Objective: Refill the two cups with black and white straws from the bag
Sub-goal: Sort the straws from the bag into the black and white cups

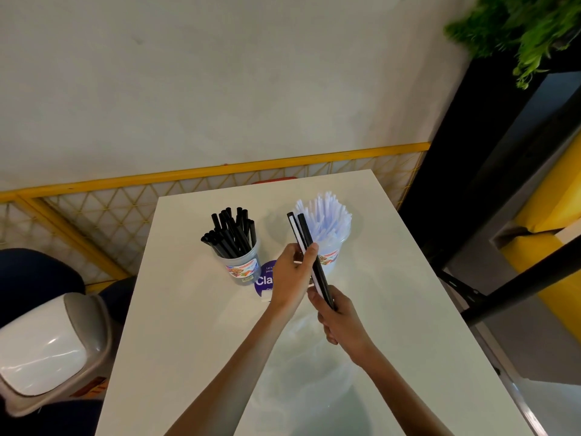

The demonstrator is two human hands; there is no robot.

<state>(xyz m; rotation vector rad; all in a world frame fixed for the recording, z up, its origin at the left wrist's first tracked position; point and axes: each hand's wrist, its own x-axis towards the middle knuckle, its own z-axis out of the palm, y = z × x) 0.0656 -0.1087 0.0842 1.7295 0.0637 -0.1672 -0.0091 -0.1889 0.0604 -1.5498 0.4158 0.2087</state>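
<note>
Two clear plastic cups stand on the white table (188,309). The left cup (243,265) holds several black straws (231,232). The right cup (336,247) holds several white straws (327,215). My right hand (339,319) grips the lower end of a small bundle of straws (306,243), two black and one white, tilted up to the left in front of the right cup. My left hand (292,278) pinches the middle of that bundle with thumb and fingers. A clear plastic bag (301,379) lies flat on the table under my forearms.
A purple round sticker (264,280) is on the table between the cups. A white-lidded bin (47,350) stands left of the table. A yellow rail and mesh fence (220,171) run behind it. A black frame with a plant (518,29) rises at the right.
</note>
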